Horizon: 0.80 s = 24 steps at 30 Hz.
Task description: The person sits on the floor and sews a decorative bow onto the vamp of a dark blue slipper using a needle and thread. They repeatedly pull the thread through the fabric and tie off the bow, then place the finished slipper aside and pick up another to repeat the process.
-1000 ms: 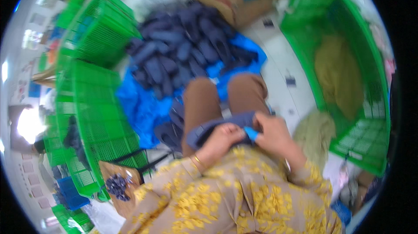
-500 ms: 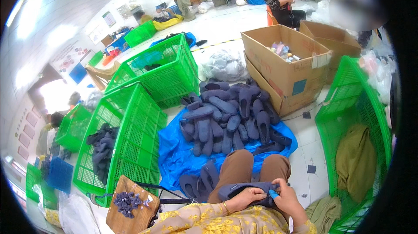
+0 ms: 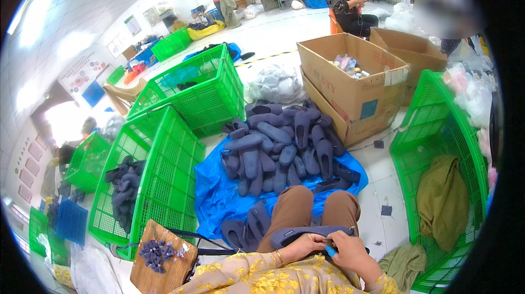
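A dark navy slipper lies across my lap, over brown trousers. My left hand is closed on its near edge, with a bracelet at the wrist. My right hand pinches the slipper's right end, where its fingertips meet those of the left. Something bright blue shows at the right thumb, perhaps a finger cover. The hands hide the slipper's opening, and I cannot make out any small tool. Before my knees, many similar slippers are heaped on a blue plastic sheet.
Green crates stand on the left, one holding dark slippers. At lower left, a wooden board carries dark scraps. Cardboard boxes stand beyond the heap. On the right, another green crate holds olive cloth. A person sits farther back.
My right hand has come inward and turned over the slipper's edge, closer to my left hand. The slipper's right end is now more covered. The whole view has shifted slightly.
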Each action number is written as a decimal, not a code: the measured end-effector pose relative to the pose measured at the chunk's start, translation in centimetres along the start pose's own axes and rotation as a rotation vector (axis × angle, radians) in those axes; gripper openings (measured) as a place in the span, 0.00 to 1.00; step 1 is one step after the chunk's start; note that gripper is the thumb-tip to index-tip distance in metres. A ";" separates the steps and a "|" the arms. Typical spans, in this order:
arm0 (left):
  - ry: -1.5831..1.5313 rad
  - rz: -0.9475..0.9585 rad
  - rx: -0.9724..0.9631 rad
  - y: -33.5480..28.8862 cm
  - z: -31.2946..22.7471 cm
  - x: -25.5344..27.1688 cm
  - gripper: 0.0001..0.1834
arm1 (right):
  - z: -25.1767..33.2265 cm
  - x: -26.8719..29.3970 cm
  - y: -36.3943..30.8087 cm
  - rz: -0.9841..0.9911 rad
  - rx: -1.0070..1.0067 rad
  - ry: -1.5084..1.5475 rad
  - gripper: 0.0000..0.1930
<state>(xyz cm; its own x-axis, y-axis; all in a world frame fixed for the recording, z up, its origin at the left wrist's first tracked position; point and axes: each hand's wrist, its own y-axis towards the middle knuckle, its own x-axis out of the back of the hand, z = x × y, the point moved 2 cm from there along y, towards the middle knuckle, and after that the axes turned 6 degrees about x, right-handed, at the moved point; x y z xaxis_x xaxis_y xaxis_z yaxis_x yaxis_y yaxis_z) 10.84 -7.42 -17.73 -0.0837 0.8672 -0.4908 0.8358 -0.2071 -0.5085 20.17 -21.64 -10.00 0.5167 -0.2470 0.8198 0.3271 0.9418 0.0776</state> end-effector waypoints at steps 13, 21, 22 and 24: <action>0.184 -0.070 -0.103 0.8 0.6 -0.3 0.08 | 0.6 -2.0 -1.2 -0.324 0.148 -0.114 0.15; 0.378 -0.193 -0.160 2.0 2.6 0.6 0.09 | 2.2 -0.9 -0.6 -0.509 0.197 0.158 0.12; 0.346 -0.177 -0.146 1.8 2.4 0.5 0.09 | 1.9 -0.8 -0.2 -0.562 0.193 0.310 0.09; 0.275 -0.123 -0.122 0.6 -0.4 -1.0 0.09 | 1.0 -0.8 -0.9 -0.539 -0.020 0.545 0.02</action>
<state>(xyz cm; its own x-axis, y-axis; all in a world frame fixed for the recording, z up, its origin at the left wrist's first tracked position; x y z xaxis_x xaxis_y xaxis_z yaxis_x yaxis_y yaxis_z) 11.67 -8.23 -17.27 -0.0524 0.9756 -0.2131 0.8889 -0.0517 -0.4552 18.66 -22.08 -10.18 0.5965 -0.7538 0.2757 0.6564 0.6559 0.3728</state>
